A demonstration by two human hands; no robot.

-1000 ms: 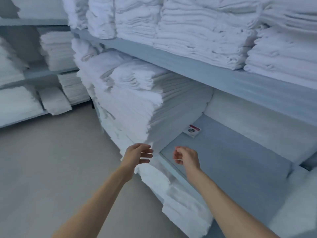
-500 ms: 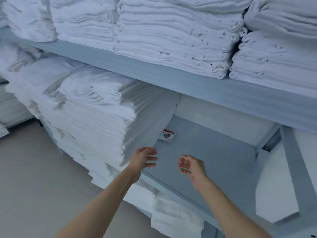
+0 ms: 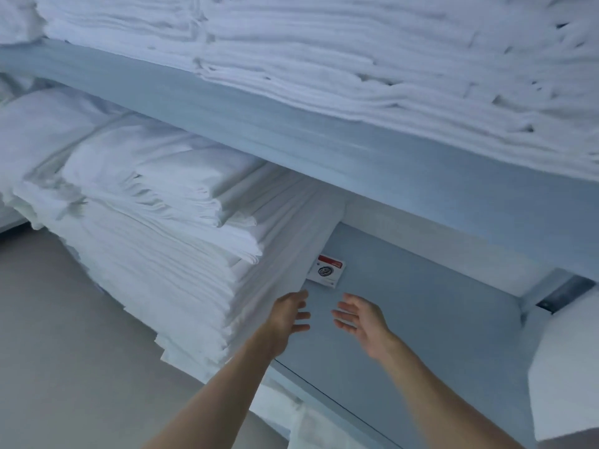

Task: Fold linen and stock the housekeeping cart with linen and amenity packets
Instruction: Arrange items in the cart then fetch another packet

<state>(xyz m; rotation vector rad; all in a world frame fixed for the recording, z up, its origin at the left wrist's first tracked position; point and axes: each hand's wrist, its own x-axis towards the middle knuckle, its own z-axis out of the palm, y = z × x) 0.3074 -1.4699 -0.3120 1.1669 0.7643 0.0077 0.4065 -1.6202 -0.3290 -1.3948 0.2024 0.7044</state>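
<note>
Fetching linen, by the look of it: left hand [image 3: 287, 315] and right hand [image 3: 363, 319] reach over the bare shelf [image 3: 437, 319], fingers loose, grasping nothing. The folded sheet stack [image 3: 155, 254] sits just beside the left hand. Next: slide fingers under some layers, lift level. A small packet [image 3: 326, 271] lies half tucked under the stack; label unreadable. No cart in sight.
</note>
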